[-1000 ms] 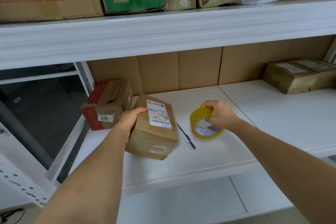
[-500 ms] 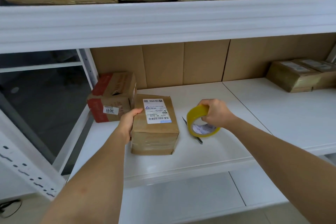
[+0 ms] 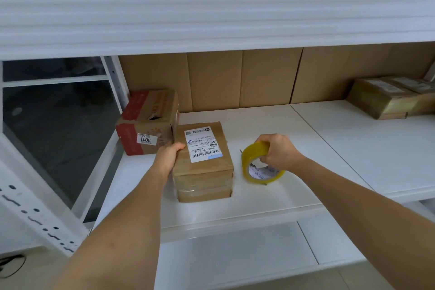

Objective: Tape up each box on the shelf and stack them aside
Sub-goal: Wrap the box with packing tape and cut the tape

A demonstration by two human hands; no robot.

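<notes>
A small brown cardboard box point(image 3: 203, 173) with a white shipping label on top sits flat on the white shelf point(image 3: 270, 198). My left hand point(image 3: 168, 156) grips its left side, thumb on the top edge. To the right, my right hand point(image 3: 279, 153) holds a roll of yellow tape point(image 3: 255, 168) that stands tilted on the shelf, its fingers curled over the upper rim. A pen or knife lies under the roll, mostly hidden. Behind the box, at the left, stands a red and brown box point(image 3: 147, 122) labelled 3011 with a torn top.
Two taped brown parcels point(image 3: 388, 97) lie at the shelf's far right. Cardboard sheets line the back wall. The upper shelf point(image 3: 211, 19) overhangs close above, loaded with cartons. A lower shelf board point(image 3: 235, 259) runs beneath. A white upright point(image 3: 35, 207) stands at the left.
The labelled box, tilted on its edge a second ago, now lies flat on the shelf and squared to me. My right hand with the tape roll has barely moved.
</notes>
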